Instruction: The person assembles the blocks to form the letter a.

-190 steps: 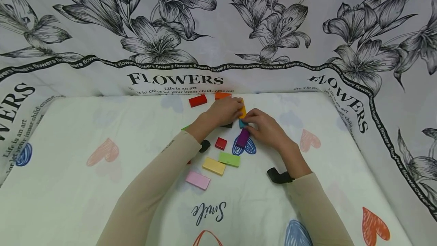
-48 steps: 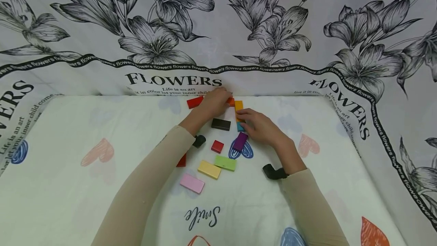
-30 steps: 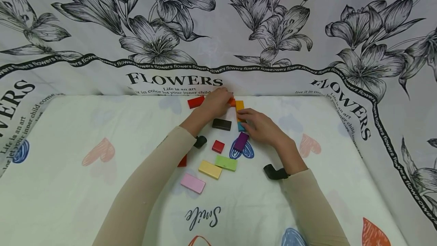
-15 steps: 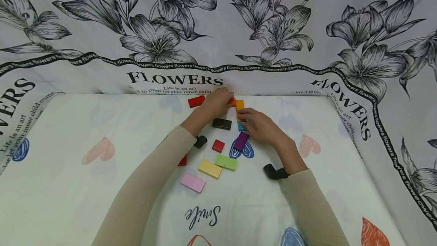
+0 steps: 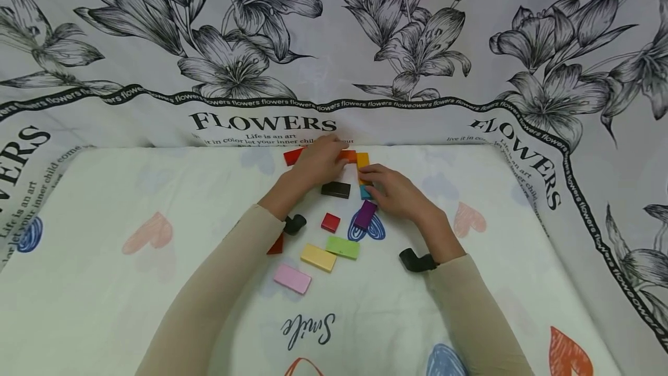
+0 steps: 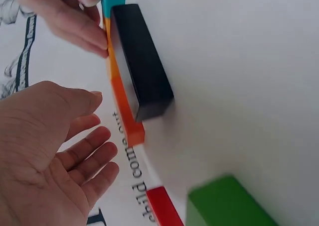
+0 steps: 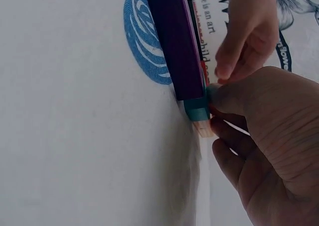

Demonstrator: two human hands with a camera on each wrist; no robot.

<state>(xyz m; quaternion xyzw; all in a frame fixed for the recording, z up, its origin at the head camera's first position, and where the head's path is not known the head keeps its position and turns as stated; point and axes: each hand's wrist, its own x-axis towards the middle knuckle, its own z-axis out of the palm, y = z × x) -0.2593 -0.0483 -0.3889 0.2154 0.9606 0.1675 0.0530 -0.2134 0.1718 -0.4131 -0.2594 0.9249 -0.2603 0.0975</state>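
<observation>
My left hand [image 5: 315, 162] hovers beside the left end of an orange block [image 6: 127, 111], its fingers spread and holding nothing in the left wrist view. The orange block meets an amber block [image 5: 362, 161] at a corner. At the amber block's near end lies a teal block [image 7: 197, 108]. My right hand [image 5: 399, 193] rests along these two, fingertips at the amber side and thumb at the teal one. Just nearer lies a purple block [image 5: 365, 213]. A black block [image 6: 139, 56] lies inside the corner, near the left hand.
A long red block [image 5: 292, 157] is partly behind the left hand, and a green block [image 6: 227, 201] shows in the left wrist view. Nearer are a small red block [image 5: 330, 223], light green [image 5: 342, 246], yellow [image 5: 319, 257] and pink [image 5: 292, 278] blocks. The left sleeve partly covers another red block [image 5: 276, 245].
Both hands were at the amber block at first. The left hand then moved to the orange block, which now abuts the amber one, and has just drawn back left. The right hand stays.
</observation>
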